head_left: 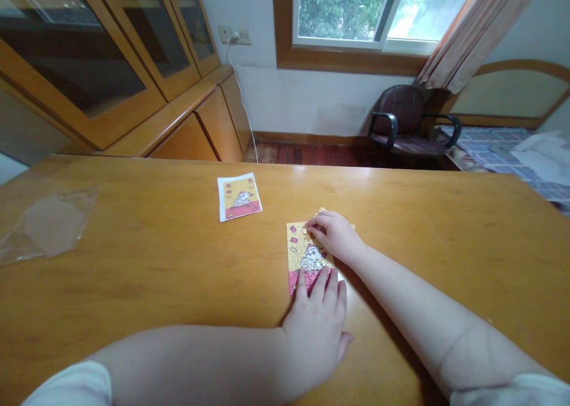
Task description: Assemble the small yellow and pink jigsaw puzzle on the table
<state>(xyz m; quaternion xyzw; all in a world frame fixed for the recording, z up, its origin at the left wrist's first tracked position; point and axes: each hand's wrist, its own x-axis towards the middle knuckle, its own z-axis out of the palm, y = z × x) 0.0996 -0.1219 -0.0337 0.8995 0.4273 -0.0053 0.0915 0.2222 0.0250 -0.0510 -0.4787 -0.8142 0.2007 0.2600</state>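
Observation:
A small jigsaw puzzle [301,253], yellow and pink with a white cartoon animal, lies on the wooden table [155,257]. My left hand [317,323] rests flat on the puzzle's near edge, fingers stretched out. My right hand [335,235] sits at the puzzle's upper right corner, fingers curled and pressing down on the pieces there. A few loose pieces [320,211] lie just beyond that hand. A printed picture card [238,196] of the same design lies farther back to the left.
A clear plastic bag [44,225] lies at the table's left. Wooden cabinets with glass doors [89,67] stand behind on the left. A dark armchair [407,124] sits under the window, and a bed [525,151] is at the right.

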